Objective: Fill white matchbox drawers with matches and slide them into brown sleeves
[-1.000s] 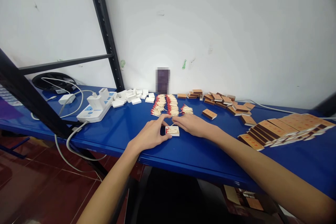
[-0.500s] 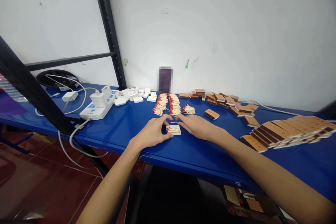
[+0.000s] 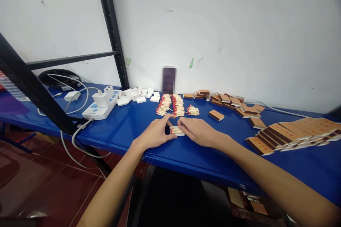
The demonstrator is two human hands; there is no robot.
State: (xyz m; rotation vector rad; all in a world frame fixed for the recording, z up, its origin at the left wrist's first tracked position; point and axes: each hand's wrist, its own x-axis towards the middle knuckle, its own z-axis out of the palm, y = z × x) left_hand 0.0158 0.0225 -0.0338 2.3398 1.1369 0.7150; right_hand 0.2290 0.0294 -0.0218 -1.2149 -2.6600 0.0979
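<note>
A small white matchbox tray (image 3: 180, 134) with red-tipped matches (image 3: 174, 130) in it lies on the blue table before me. My left hand (image 3: 157, 131) grips the tray's left end between thumb and forefinger. Over its right part my right hand (image 3: 198, 131) is closed, fingertips bunched at the matches; what they hold is hidden. Just behind are two long rows of matches, a left row (image 3: 163, 105) and a right row (image 3: 177, 105), with a smaller heap of matches (image 3: 193, 110) beside them.
White trays (image 3: 131, 94) are heaped at the back left, near a power strip (image 3: 98, 111) with cables. Brown matchbox sleeves (image 3: 229, 101) lie scattered at the back right. Stacked sleeves (image 3: 290, 131) stand on the right. A black shelf post (image 3: 112, 21) rises at left.
My right hand has moved in over the tray and its fingers have closed together. The single match seen behind the tray no longer shows there. My left hand keeps its grip.
</note>
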